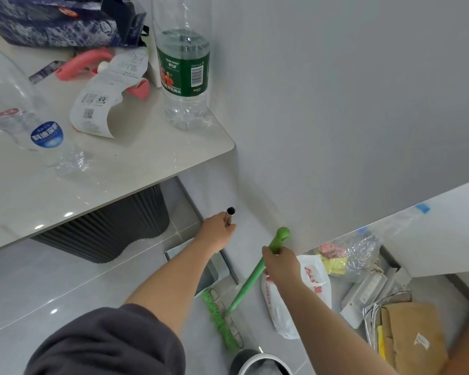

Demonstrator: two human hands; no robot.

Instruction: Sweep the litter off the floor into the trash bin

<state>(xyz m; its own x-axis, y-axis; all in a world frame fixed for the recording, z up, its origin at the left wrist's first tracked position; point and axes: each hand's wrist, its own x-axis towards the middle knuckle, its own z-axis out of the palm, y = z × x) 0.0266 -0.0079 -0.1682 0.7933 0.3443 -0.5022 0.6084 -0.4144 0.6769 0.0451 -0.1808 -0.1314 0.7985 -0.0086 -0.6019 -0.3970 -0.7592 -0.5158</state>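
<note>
Litter (316, 282) waits on the floor at the right, by the wall; the rest reads from the left. A pale counter (146, 163) carries two clear water bottles and a curled paper label. Under its edge stands a dark ribbed trash bin (106, 231). The left grip (217, 234) is curled round the top of a steel tube handle (230, 213), which seems to belong to the grey dustpan (203, 269) standing on the floor below it. Just right of that, the green broom head (220, 320) rests on the tiles, and the right grip (279, 263) is wrapped round the green broom handle (245, 286) near its top end. Further right lie a white plastic bag with red print, a clear bag (360, 253) of pink and yellow pieces, and a brown paper bag (412, 331). A small round lined bin (257, 361) shows at the bottom edge.

By my reading both tools are in hand and sweeping has not begun. The next move calls for drawing the bristles through the litter toward the pan's lip, then tipping into a bin; which bin is meant I cannot tell.
</note>
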